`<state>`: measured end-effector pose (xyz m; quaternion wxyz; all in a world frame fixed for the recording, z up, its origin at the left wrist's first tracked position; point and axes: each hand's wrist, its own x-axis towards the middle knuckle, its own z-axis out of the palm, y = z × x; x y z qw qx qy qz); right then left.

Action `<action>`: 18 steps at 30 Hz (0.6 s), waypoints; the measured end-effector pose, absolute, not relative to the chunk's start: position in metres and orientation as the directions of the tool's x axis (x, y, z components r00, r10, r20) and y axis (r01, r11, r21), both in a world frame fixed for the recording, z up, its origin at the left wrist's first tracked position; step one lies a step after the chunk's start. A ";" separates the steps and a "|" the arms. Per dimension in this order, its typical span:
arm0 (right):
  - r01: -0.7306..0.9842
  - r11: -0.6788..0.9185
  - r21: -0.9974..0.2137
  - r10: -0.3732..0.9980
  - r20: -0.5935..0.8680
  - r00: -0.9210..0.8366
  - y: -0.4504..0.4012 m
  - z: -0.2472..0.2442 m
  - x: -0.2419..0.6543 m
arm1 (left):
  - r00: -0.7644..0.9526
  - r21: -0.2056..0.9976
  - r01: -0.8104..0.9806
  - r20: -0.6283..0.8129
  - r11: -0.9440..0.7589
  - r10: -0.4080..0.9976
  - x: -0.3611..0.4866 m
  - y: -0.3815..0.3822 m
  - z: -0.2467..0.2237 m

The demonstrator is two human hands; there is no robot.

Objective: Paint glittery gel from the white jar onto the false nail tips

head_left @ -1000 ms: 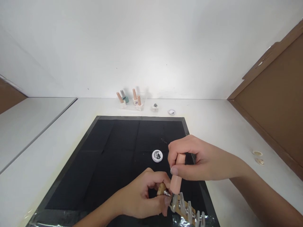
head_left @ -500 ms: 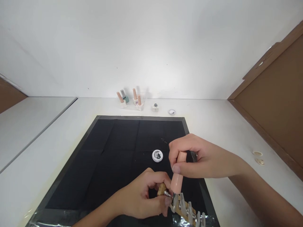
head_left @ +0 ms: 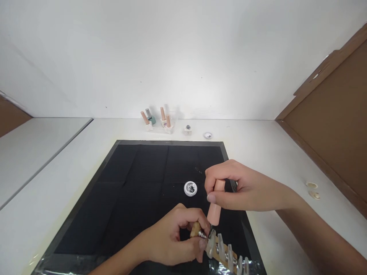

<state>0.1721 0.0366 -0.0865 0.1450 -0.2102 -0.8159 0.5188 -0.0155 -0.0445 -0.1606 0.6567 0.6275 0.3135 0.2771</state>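
In my right hand [head_left: 239, 187], the pink cap of a nail polish brush [head_left: 214, 213] is pinched between thumb and fingers, pointing down. Its dark tip is at the first of several clear nail tips [head_left: 211, 244], which stand in a row on a wood-coloured nail tip holder [head_left: 220, 259]. My left hand [head_left: 179, 235] is closed around the near end of that holder; a tan piece and a silvery coil show between its fingers. On the black mat just beyond lies a small round dish [head_left: 190, 188] with a dark smear inside.
Several nail polish bottles [head_left: 168, 126] stand by the back wall. An open bottle [head_left: 188, 130] and a white round lid [head_left: 208, 135] are right of them. Two small pale discs [head_left: 313, 190] lie at the right. A brown cardboard panel [head_left: 332, 107] borders the right side.
My right hand has raised the brush slightly, and more of its dark stem shows below the cap. My left hand and the nail tip holder have hardly moved.
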 end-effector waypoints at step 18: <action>0.183 0.326 -0.928 0.494 0.002 -0.869 0.039 -0.087 0.173 | 0.644 1.000 0.005 -0.022 0.025 0.765 -0.018 -0.049 -0.166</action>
